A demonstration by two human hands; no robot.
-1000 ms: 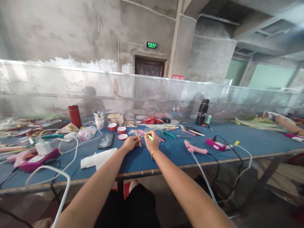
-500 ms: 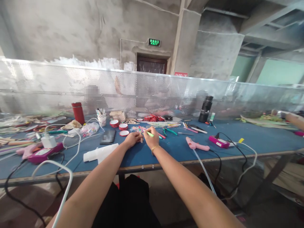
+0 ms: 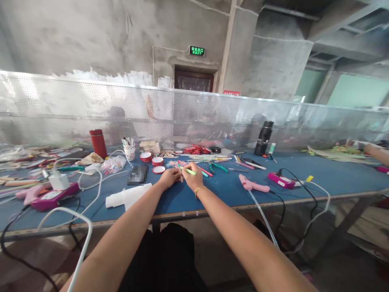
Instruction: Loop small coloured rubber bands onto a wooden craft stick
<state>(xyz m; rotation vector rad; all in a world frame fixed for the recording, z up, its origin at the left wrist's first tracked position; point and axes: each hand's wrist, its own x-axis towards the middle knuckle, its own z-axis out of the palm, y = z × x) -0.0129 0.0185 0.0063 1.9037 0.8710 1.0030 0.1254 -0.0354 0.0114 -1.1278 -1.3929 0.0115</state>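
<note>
My right hand (image 3: 194, 178) is closed around a light-green marker pen (image 3: 191, 172), its tip end slanting left toward my other hand. My left hand (image 3: 170, 178) is closed, fingers pinching a thin, flat wooden stick (image 3: 181, 177) that stands nearly upright in front of me. Coloured bits show at the top of the stick, too small to make out. Just behind both hands lies a pile of small pastel pieces (image 3: 174, 164). Red and teal pens (image 3: 206, 172) rest right of my right hand, beside teal-handled pliers (image 3: 219, 167).
Red round tins (image 3: 157, 161) and a cup of pens (image 3: 129, 151) stand behind my left hand. White paper roll (image 3: 127, 196) lies near the front edge. A pink glue gun (image 3: 253, 184) is at right, with cables. Red bottle (image 3: 98, 143) and black bottle (image 3: 263, 138) stand farther back.
The green marker has turned and shifted slightly, its tip end now reaching farther left to the stick. Both hands stay in nearly the same place.
</note>
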